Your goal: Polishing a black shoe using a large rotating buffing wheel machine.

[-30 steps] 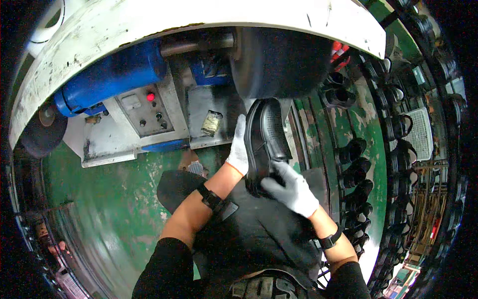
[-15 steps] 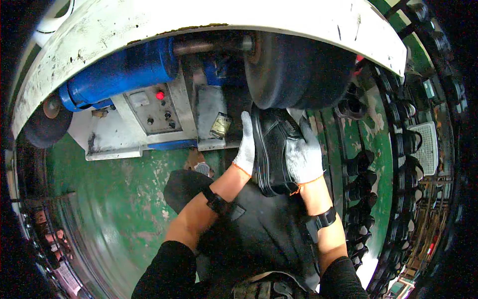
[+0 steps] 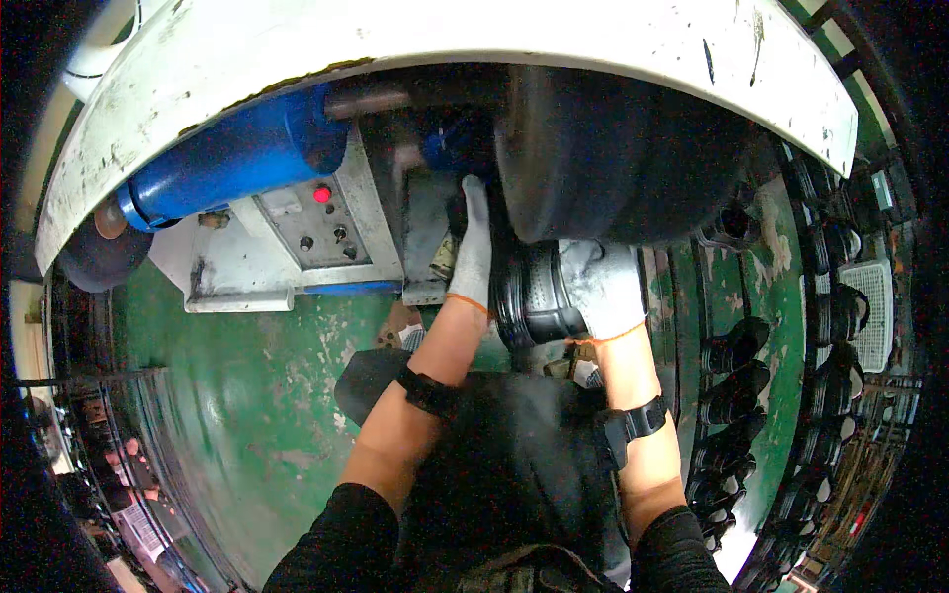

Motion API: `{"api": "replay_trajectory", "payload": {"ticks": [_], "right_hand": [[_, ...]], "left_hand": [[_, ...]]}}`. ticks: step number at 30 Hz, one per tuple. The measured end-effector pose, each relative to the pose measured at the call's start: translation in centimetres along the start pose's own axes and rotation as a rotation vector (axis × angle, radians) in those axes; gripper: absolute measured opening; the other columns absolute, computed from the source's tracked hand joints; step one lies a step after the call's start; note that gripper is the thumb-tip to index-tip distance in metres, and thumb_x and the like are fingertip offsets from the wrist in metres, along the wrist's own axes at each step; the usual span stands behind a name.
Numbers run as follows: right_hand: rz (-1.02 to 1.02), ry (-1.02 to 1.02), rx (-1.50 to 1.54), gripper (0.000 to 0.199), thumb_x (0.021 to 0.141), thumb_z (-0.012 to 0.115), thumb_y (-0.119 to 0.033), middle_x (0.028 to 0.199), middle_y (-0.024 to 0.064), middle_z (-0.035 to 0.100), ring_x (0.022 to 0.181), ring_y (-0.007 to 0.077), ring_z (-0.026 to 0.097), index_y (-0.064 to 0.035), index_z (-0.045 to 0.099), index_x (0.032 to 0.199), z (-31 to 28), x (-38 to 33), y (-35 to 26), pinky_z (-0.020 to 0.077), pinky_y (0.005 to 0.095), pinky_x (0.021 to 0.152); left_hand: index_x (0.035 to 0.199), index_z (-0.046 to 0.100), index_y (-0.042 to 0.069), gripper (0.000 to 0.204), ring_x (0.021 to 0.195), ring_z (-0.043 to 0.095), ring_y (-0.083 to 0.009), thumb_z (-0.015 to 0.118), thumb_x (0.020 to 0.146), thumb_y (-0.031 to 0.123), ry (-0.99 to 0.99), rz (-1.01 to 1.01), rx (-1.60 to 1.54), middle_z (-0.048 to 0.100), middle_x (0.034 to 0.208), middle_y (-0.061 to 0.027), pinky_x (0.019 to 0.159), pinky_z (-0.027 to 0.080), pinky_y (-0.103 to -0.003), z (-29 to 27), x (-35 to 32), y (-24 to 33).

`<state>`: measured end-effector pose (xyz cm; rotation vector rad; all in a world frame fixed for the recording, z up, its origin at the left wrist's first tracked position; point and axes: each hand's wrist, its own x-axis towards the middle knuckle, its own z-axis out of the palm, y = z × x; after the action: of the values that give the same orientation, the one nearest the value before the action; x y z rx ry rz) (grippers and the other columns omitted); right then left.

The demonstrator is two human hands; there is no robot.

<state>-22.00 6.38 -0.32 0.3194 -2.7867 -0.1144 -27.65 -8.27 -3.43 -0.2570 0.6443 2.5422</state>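
Note:
A black shoe [image 3: 529,296] is between my gloved hands, its far end under the dark buffing wheel [image 3: 623,158], which looks blurred as if spinning. My left hand [image 3: 474,242], in a white knit glove with an orange cuff, supports the shoe's left side with its fingers stretched forward. Gloved the same way, my right hand [image 3: 605,287] wraps round the right side, fingers bent over the upper. The wheel hides the shoe's far part, so whether the two touch I cannot tell.
A white machine hood [image 3: 445,35] arches over the wheel. To the left are a blue cylindrical motor housing [image 3: 237,158], a control panel [image 3: 316,222] with a red button, and a smaller wheel [image 3: 104,247]. Racks of black shoes [image 3: 736,346] and a white basket [image 3: 872,316] stand right.
The shoe has moved forward and turned, with more of it now under the wheel. Both hands have shifted with it, and the view has moved slightly.

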Motion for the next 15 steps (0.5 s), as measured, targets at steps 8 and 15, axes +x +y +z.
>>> {"api": "replay_trajectory", "payload": {"ticks": [8, 15], "right_hand": [[0.021, 0.069, 0.04, 0.015, 0.078, 0.052, -0.017, 0.075, 0.0147, 0.062, 0.072, 0.0305, 0.061, -0.0065, 0.062, 0.082, 0.9, -0.4, 1.2, 0.0484, 0.0426, 0.067], [0.028, 0.147, 0.095, 0.017, 0.077, 0.052, -0.017, 0.076, 0.0159, 0.063, 0.071, 0.0318, 0.061, -0.0057, 0.063, 0.082, 1.7, -0.3, 0.4, 0.0487, 0.0437, 0.067]], "left_hand": [[0.135, 0.042, 0.005, 0.066, 0.112, 0.053, -0.0219, 0.038, 0.093, 0.056, 0.081, 0.098, 0.071, 0.051, 0.131, -0.0081, 0.096, 0.042, -0.034, -1.3, 2.2, 0.6], [0.135, 0.042, 0.006, 0.058, 0.113, 0.052, -0.0216, 0.038, 0.096, 0.048, 0.168, 0.225, 0.158, 0.049, 0.132, -0.0074, 0.098, 0.04, -0.033, -2.0, 2.3, 1.8]]}}
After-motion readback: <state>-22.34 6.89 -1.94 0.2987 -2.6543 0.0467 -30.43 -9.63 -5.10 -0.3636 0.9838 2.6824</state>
